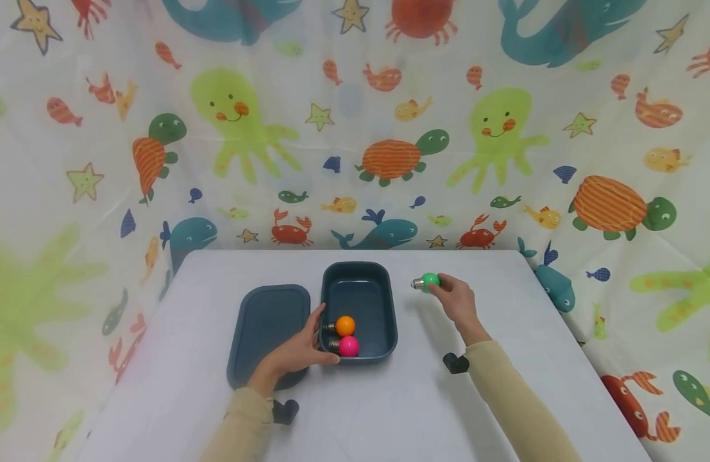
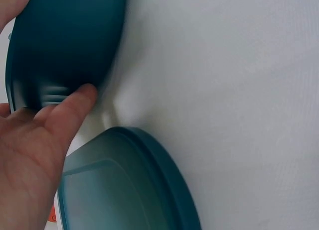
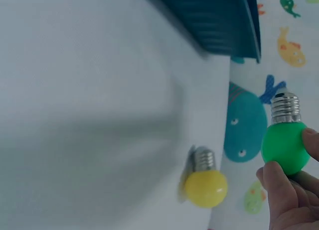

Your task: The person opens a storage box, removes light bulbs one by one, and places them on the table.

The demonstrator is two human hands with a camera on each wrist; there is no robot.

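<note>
A green light bulb (image 1: 430,282) with a silver screw base is pinched by its round end in my right hand (image 1: 457,301), held up to the right of a dark blue plastic box (image 1: 385,301). My left hand (image 1: 297,351) holds the box by its near left corner, thumb and fingers spread along the walls. Inside, an orange bulb (image 1: 346,326) and a pink bulb (image 1: 349,346) lie side by side at the near left. In the right wrist view a yellow bulb (image 3: 206,188) lies on the table; the head view does not show it.
The box's flat dark blue lid (image 1: 270,317) lies on the white table (image 1: 401,410), left of the box and partly under the left forearm's side. A curtain (image 1: 343,109) printed with sea animals hangs behind the table and along both sides.
</note>
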